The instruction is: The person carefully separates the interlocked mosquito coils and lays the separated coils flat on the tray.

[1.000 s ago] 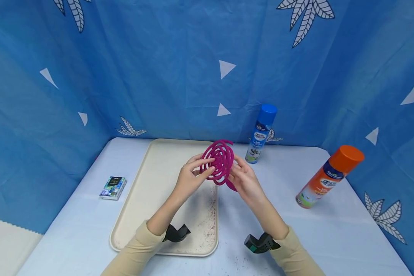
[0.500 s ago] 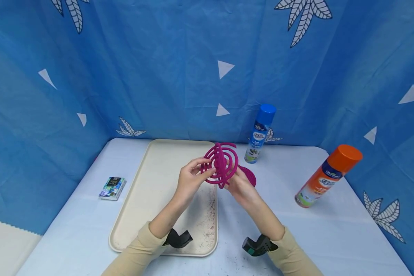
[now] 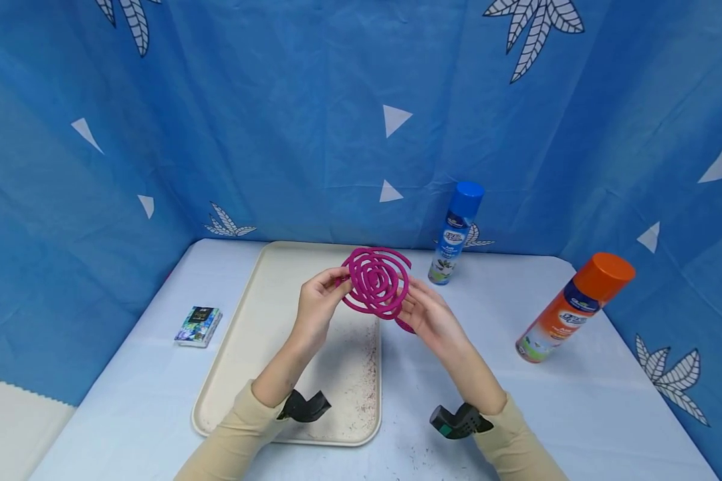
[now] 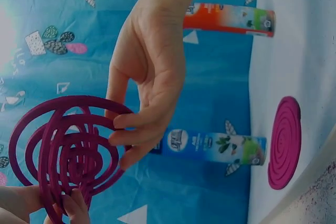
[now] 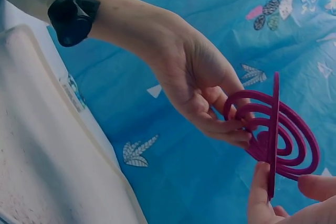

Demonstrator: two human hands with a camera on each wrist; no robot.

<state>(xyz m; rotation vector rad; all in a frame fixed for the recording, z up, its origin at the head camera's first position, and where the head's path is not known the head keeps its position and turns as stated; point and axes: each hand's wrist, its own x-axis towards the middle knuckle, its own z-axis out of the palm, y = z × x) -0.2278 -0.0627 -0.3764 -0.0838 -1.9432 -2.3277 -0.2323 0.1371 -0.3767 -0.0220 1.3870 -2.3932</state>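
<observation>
Two magenta mosquito coils, crossed through each other, are held in the air over the tray's right edge. My left hand pinches the left side of one coil between thumb and fingers. The right hand grips the other coil at its right side. In the right wrist view one coil appears edge-on, cutting across the rings of the other. Another mosquito coil lies flat on the table, mostly hidden behind my right hand in the head view.
A cream tray with reddish crumbs lies under my left arm. A small patterned box is left of it. A blue spray can stands at the back, and an orange spray can stands at the right. Blue cloth hangs behind the table.
The coils have turned in my hands: half a second ago one was seen edge-on, now both face the head camera. My left hand has shifted slightly left, the right one slightly right.
</observation>
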